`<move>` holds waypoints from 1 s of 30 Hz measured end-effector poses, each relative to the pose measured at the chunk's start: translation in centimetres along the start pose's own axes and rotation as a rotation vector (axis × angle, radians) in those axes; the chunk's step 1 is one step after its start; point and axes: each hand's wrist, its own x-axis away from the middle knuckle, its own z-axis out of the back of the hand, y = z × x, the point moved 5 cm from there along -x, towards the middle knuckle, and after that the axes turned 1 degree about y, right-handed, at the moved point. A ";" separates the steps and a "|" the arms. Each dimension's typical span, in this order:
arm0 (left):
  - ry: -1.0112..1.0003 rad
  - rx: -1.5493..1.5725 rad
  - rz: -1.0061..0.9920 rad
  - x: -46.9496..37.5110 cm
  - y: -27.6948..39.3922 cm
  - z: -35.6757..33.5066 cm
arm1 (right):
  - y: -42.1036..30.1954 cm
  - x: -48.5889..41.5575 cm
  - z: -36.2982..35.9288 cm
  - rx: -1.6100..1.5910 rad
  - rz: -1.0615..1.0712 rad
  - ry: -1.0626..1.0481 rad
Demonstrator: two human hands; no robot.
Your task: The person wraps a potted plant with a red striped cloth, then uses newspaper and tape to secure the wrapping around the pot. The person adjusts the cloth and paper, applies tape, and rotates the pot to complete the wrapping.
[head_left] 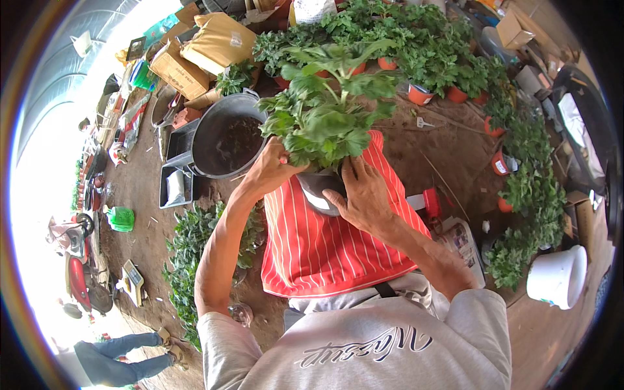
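A leafy green plant [331, 114] stands in a dark grey plastic pot [319, 192] on my lap, over a red apron [336, 253] with white stripes. My left hand [274, 168] is at the pot's rim, its fingers curled in against the lowest leaves; the fingertips are partly hidden by foliage. On the other side, my right hand [364, 197] grips the pot, thumb along its outer wall and fingers at the rim under the leaves. A pale patch shows on the pot's side. Leaves hide the soil and most of the stem base.
A large black tub [192, 161] with dark soil stands ahead-left, beside a black crate [180, 200]. Plants in orange pots [419, 95] curve around the front and right. Potted plants [195, 248] sit by my left arm. A white bucket [555, 278] is at right; another person's legs [131, 353] show lower left.
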 end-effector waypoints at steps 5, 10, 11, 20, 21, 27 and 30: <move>-0.230 0.222 -0.049 -1.2 0.7 -1.9 | -1.5 0.1 0.0 0.058 0.005 0.045; 0.013 -0.123 0.102 -1.2 -1.0 -0.5 | -0.6 0.3 -0.4 0.034 -0.033 0.035; 0.002 -0.087 0.154 -1.6 -2.0 0.2 | -0.5 0.3 -0.3 0.018 -0.040 0.029; -0.016 0.170 -0.173 1.9 -4.1 1.5 | 0.1 1.0 0.2 -0.127 -0.056 0.083; -0.024 0.049 -0.362 1.8 -2.9 0.7 | 0.2 1.2 0.4 -0.150 -0.059 0.120; -0.104 0.383 -0.273 0.3 -1.3 -2.0 | 0.6 1.5 0.4 -0.503 -0.184 0.188; -0.101 0.174 -0.353 0.3 1.3 -1.8 | 0.9 0.4 0.7 -0.560 -0.192 0.213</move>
